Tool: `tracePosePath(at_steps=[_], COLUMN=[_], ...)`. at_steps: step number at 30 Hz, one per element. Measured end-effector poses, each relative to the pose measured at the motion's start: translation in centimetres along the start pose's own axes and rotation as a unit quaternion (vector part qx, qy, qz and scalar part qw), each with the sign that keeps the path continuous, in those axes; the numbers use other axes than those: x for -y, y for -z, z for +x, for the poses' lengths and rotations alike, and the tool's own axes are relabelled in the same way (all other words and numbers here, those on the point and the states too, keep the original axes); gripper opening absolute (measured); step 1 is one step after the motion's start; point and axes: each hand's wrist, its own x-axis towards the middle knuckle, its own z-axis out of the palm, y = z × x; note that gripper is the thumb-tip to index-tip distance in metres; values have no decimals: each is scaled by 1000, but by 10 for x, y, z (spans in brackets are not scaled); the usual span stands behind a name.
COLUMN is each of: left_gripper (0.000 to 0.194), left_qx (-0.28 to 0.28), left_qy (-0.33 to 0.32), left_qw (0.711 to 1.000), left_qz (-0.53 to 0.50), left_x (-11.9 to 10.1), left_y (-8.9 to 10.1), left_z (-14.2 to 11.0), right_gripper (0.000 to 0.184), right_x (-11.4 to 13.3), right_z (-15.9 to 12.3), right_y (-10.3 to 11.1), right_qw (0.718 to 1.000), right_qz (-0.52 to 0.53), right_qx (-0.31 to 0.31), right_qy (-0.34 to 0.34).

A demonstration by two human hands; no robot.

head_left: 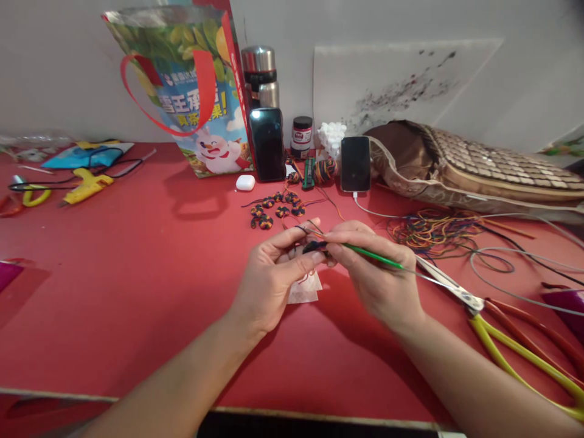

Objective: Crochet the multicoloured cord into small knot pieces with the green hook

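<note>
My left hand pinches a small dark crocheted piece between thumb and fingers, with a strand of yarn running by its raised index finger. In my right hand is a crochet hook with a green grip, held like a pencil. Its tip meets the yarn at the left fingertips, where fingers partly hide the work. Just beyond the hands lie several finished-looking crocheted coils in black, orange and blue. White paper lies on the table beneath the hands.
Large scissors lie beside my right forearm. Tangled multicoloured yarn and a white cable are behind them. Phones, a thermos, a jar, a shopping bag and a cushion line the wall. A yellow glue gun lies left.
</note>
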Motion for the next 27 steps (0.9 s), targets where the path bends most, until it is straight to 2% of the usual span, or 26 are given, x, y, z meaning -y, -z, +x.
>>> tracePosePath(at_steps=[3, 6, 9, 11, 27], left_gripper=[35, 38, 39, 37, 28], left_qx=[-4, -10, -13, -15, -42], left_qy=[4, 18, 20, 15, -16], left_qw=[1000, 999, 999, 999, 998], left_qz=[11, 33, 35, 31, 32], left_x=[-3, -6, -7, -8, -8], left_y=[1, 2, 3, 3, 4], left_z=[-2, -4, -4, -3, 0], right_gripper=[21, 9, 16, 17, 9], right_x=[1, 5, 10, 12, 10], right_z=[4, 8, 11, 12, 14], right_y=[2, 2, 1, 1, 6], right_qw=[999, 989, 974, 968, 972], right_qz=[35, 103, 144, 157, 145], right_qx=[-7, -43, -55, -56, -39], right_qy=[-27, -98, -166, -186, -180])
